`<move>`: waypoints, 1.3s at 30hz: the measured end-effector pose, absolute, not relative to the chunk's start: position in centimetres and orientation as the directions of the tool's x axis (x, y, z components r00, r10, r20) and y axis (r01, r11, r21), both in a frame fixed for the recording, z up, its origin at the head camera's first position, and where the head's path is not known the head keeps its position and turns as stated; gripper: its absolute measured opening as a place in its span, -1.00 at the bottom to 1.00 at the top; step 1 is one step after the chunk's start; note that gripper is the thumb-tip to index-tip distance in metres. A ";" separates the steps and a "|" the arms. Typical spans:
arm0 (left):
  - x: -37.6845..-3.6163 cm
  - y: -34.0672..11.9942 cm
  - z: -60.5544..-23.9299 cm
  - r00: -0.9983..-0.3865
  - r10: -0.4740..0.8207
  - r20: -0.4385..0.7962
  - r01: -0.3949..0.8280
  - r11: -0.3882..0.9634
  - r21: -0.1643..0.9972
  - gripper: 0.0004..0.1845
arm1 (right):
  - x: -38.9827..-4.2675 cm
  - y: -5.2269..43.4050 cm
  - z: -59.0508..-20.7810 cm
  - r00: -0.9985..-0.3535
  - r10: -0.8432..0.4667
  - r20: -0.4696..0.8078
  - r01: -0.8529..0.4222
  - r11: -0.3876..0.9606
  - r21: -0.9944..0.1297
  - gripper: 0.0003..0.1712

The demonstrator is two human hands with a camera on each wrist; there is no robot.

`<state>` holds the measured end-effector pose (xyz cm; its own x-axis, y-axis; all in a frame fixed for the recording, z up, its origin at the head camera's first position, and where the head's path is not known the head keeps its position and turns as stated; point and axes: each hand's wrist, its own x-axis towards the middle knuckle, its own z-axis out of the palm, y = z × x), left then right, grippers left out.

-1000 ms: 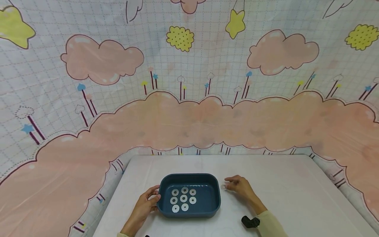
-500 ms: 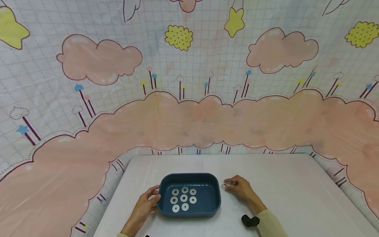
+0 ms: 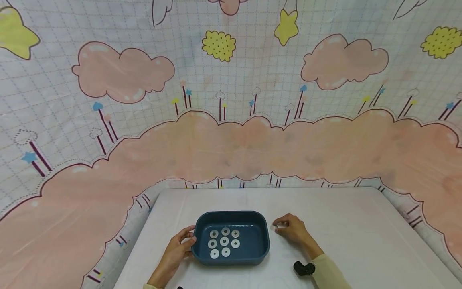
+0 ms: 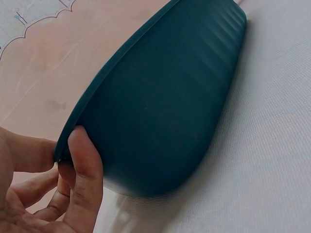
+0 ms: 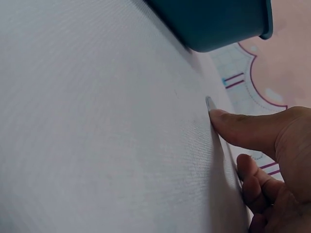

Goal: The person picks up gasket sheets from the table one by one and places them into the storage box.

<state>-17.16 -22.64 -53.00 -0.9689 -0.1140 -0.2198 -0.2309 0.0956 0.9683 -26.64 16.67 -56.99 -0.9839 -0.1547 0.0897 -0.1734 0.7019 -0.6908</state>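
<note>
Head view, change: Over the last second your right hand (image 3: pixel 293 229) is barely shifting; it is drawing in slightly at the 3 o'clock side of the blue tray (image 3: pixel 231 216), so the small white washer (image 3: pixel 275 227) is still lying on the table (image 3: pixel 343 224), not yet lifted.
Head view, left hand: Your left hand (image 3: pixel 177 251) is keeping its hold at the tray's 9 o'clock end, steadying it. Seven white washers (image 3: pixel 224 242) are lying inside, unchanged.
Left wrist view: Your thumb (image 4: pixel 87 179) is pressing on the tray's outer wall (image 4: pixel 165 107) just under the rim, with the other fingers curling loosely behind the edge.
Right wrist view: Your fingertip (image 5: pixel 221 119) is pressing down at the edge of the thin washer (image 5: pixel 210 103), which is lying flat on the cloth at about 12 o'clock from the finger. The remaining fingers are curling beneath. You are touching it, not yet pinching it; the tray corner (image 5: pixel 218 24) is sitting near, clear of the washer.
</note>
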 end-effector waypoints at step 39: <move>-17.4 -22.8 -53.2 -0.967 -0.112 -0.227 -0.240 0.124 0.963 -0.51 | -24.1 20.3 -54.3 -0.974 -0.218 0.064 -0.139 0.350 -0.926 -0.88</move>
<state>-17.39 -22.77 -53.20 -0.9674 -0.1125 -0.2270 -0.2403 0.1237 0.9628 -24.08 20.27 -54.30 -0.9739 -0.2179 0.0637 -0.1390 0.3504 -0.9262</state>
